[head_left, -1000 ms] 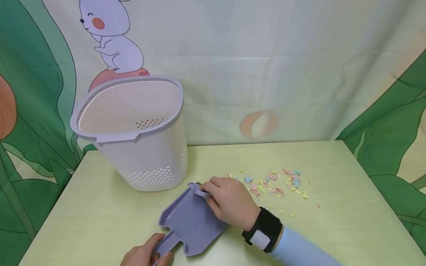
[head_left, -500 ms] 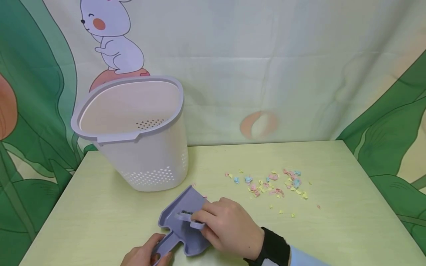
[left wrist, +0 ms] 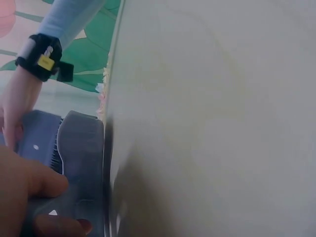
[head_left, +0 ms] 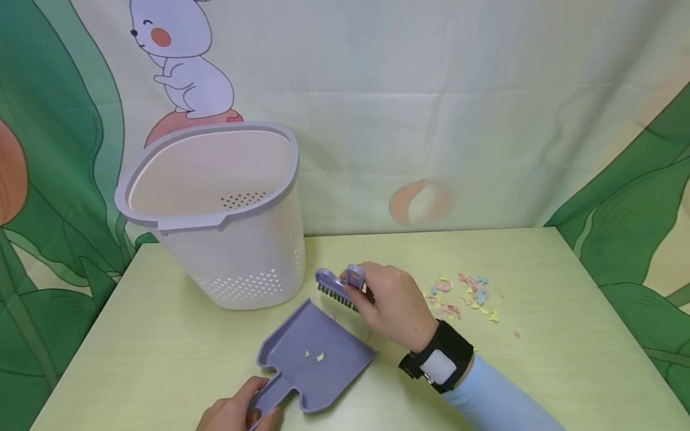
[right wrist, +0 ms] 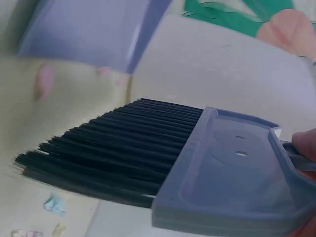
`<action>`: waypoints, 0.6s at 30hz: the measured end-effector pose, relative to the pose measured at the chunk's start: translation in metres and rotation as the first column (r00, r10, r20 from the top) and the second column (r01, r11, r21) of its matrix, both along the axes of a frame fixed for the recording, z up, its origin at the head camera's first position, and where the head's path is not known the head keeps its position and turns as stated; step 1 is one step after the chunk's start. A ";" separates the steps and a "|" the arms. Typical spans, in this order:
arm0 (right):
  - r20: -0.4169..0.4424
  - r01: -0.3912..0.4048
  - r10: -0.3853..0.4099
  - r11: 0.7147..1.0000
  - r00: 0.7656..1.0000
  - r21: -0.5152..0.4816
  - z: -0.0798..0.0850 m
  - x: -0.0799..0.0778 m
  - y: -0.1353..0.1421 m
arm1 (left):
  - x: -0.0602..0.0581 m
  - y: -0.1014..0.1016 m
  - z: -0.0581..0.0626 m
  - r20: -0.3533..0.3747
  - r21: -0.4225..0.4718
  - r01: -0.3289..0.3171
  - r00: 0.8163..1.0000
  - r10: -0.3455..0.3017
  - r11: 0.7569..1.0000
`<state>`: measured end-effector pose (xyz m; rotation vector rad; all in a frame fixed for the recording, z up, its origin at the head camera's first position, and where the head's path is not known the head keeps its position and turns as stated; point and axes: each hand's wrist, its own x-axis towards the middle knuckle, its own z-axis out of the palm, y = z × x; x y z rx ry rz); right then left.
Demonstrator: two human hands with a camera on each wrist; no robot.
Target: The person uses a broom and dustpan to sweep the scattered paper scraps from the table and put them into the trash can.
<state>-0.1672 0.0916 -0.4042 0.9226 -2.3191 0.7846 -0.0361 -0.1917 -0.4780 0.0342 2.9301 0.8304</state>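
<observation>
My left hand (head_left: pixel 234 408) grips the handle of a purple dustpan (head_left: pixel 329 374), which lies on the table at the front with its wide edge facing the back right. Two small yellow paper scraps (head_left: pixel 320 357) lie in its pan. My right hand (head_left: pixel 396 305) holds a purple hand brush (head_left: pixel 335 287) with dark bristles, raised just beyond the dustpan's wide edge. In the right wrist view the bristles (right wrist: pixel 118 153) spread wide above the tabletop. Torn pink, yellow and blue paper bits (head_left: pixel 477 293) lie scattered to the right of the right hand, which hides some of them.
A tall white basket (head_left: pixel 253 251) with a purple rim stands at the back left of the pale green table (head_left: pixel 582 335). Behind it hangs a curtain (head_left: pixel 496 131) with a cartoon print.
The brush, first at the dustpan's far corner, was drawn back over the pan, then lifted out toward the back right. Two yellow scraps now show in the pan. The left hand stays put.
</observation>
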 end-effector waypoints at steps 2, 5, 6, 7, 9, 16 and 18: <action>-0.043 0.038 -0.036 0.997 0.998 0.062 -0.004 -0.006 -0.004 | 0.000 0.000 0.000 -0.005 -0.003 -0.002 1.000 0.002 1.000; -0.093 0.069 -0.056 0.989 0.994 0.134 -0.010 -0.011 -0.011 | 0.001 0.001 0.000 -0.018 -0.010 -0.003 1.000 0.003 1.000; -0.104 0.072 -0.056 0.986 0.993 0.149 -0.012 -0.012 -0.013 | 0.001 0.001 0.000 -0.024 -0.014 -0.003 1.000 0.003 1.000; -0.110 0.070 -0.052 0.984 0.993 0.162 -0.014 -0.012 -0.016 | 0.001 0.001 0.000 -0.032 -0.017 -0.003 0.999 0.002 1.000; -0.106 0.051 -0.033 0.983 0.994 0.175 -0.016 -0.012 -0.020 | 0.002 0.001 0.000 -0.050 -0.021 -0.001 0.999 0.000 1.000; -0.032 -0.045 0.053 0.979 0.998 0.200 -0.021 0.003 -0.022 | 0.001 0.002 0.000 -0.051 -0.019 0.003 0.999 -0.004 1.000; -0.032 -0.072 0.081 0.974 0.996 0.215 -0.022 0.011 -0.019 | 0.001 0.002 0.000 -0.029 -0.021 -0.002 1.000 0.001 1.000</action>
